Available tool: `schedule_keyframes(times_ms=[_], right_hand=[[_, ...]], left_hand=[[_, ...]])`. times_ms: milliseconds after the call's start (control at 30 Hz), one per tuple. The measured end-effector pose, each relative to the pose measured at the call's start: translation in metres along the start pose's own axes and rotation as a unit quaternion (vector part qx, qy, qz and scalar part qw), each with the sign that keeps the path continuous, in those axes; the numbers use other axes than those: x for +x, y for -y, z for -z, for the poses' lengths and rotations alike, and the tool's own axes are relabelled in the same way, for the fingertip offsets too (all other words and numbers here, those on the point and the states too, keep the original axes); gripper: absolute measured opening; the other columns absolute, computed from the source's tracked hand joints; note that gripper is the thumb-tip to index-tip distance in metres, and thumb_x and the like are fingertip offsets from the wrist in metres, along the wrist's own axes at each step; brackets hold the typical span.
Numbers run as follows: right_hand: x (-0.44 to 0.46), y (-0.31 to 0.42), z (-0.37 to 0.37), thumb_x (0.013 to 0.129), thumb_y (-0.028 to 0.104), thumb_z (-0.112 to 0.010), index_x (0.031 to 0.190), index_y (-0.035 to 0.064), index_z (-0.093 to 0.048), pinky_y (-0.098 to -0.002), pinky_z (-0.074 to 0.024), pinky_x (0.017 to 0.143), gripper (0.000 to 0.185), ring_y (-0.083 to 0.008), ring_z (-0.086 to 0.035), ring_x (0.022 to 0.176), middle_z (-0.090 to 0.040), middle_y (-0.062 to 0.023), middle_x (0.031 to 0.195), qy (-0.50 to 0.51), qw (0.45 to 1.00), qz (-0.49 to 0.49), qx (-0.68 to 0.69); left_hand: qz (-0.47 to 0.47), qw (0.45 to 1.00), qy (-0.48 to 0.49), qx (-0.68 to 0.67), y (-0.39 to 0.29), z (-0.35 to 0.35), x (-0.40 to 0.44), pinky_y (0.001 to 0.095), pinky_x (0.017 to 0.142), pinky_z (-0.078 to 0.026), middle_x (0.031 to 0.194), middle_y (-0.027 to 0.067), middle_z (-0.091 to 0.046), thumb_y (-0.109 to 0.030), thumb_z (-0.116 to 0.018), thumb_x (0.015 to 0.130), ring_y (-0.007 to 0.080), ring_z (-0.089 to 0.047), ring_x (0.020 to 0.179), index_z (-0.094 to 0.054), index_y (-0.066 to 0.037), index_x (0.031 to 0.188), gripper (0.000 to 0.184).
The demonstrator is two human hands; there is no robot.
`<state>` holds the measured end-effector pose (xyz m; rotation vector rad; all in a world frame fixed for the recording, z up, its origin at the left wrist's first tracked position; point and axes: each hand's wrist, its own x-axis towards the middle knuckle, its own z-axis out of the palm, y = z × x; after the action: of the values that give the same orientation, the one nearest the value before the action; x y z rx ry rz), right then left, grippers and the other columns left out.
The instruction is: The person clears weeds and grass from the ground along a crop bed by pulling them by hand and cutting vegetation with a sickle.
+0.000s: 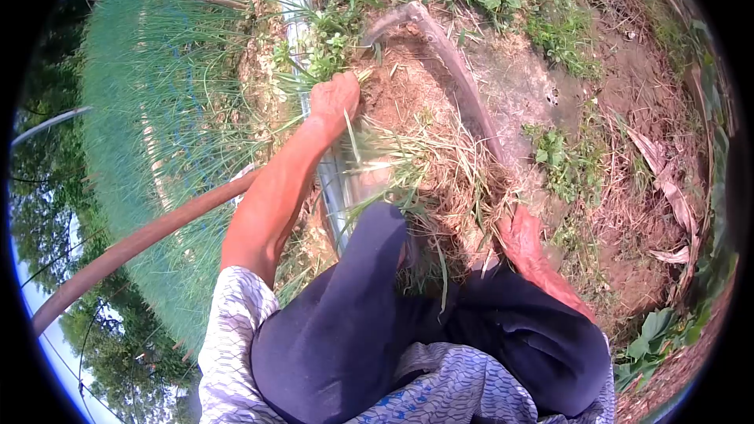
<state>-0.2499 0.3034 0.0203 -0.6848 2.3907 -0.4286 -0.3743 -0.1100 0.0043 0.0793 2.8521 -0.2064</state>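
Note:
My left hand (336,98) is closed around a tuft of green weeds (320,59) beside a pale strip along the ground. A sickle (458,71) with a worn, bent blade arcs over the bare soil to the right, its tip pointing back toward the left hand. Its lower end runs down to my right hand (521,234), whose fingers are curled; the grip is partly covered by grass. Pulled, partly dry grass (440,161) lies heaped between the hands, in front of my knees.
Dense green, thin-leaved plants (149,126) fill the bed at left. A wooden pole (141,239) slants in from the lower left, passing behind my left forearm. Low weeds (561,27) and dry leaves (664,173) dot the soil at right. My bent legs (338,314) are close below.

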Motion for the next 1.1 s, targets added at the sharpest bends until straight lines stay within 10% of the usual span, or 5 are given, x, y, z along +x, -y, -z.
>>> schedule_keyframes(times_ms=[333, 533, 767, 1000, 1100], right_hand=[[0.038, -0.009, -0.007, 0.085, 0.008, -0.052, 0.084, -0.0026, -0.053, -0.0428, -0.0401, 0.050, 0.011, -0.0331, -0.052, 0.052, -0.054, -0.0174, 0.061, -0.258, 0.915, -0.127, 0.282], [-0.073, -0.014, -0.031, 0.089, 0.024, -0.059, 0.101, -0.0019, -0.055, -0.0407, -0.0507, 0.064, 0.029, -0.0328, -0.064, 0.069, -0.064, -0.0195, 0.081, -0.022, 0.941, -0.191, 0.278], [-0.020, -0.044, -0.044, 0.095, 0.030, -0.056, 0.095, 0.0057, -0.058, -0.0301, -0.0431, 0.059, 0.025, -0.0158, -0.050, 0.066, -0.056, -0.0022, 0.076, -0.140, 0.639, -0.225, 0.723], [0.032, -0.077, -0.093, 0.092, 0.014, -0.047, 0.091, 0.0052, -0.054, -0.0295, -0.0426, 0.062, 0.011, -0.0162, -0.052, 0.069, -0.052, -0.0043, 0.068, -0.061, 0.942, -0.207, 0.256], [0.048, -0.043, -0.072, 0.089, 0.010, -0.052, 0.091, 0.0049, -0.052, -0.0311, -0.0433, 0.058, 0.005, -0.0185, -0.053, 0.064, -0.054, -0.0013, 0.070, -0.190, 0.466, -0.282, 0.817]], left_hand=[[0.035, 0.991, 0.029, -0.123, -0.008, 0.016, 0.001, 0.0481, 0.064, -0.050, 0.072, 0.0225, -0.064, -0.014, -0.055, 0.080, 0.0397, -0.065, 0.072, -0.058, 0.000, 0.076, 0.014], [-0.001, 0.970, 0.147, -0.193, -0.054, 0.063, -0.042, 0.0515, 0.065, -0.048, 0.069, 0.0223, -0.060, -0.026, -0.052, 0.087, 0.0425, -0.062, 0.069, -0.053, -0.004, 0.092, 0.022], [-0.063, 0.992, 0.030, -0.107, -0.028, 0.055, -0.008, 0.0425, 0.066, -0.053, 0.109, 0.0165, -0.054, -0.015, -0.063, 0.076, 0.0340, -0.062, 0.081, -0.054, -0.003, 0.095, 0.024], [0.010, 0.999, -0.023, 0.023, 0.017, 0.039, 0.075, 0.0419, 0.059, -0.055, 0.130, 0.0249, -0.046, -0.010, -0.055, 0.080, 0.0342, -0.067, 0.080, -0.046, 0.001, 0.109, 0.032], [-0.015, 0.996, -0.016, 0.082, 0.039, 0.021, 0.091, 0.0401, 0.058, -0.055, 0.102, 0.0197, -0.062, -0.016, -0.054, 0.083, 0.0316, -0.068, 0.072, -0.055, -0.002, 0.095, 0.018]])
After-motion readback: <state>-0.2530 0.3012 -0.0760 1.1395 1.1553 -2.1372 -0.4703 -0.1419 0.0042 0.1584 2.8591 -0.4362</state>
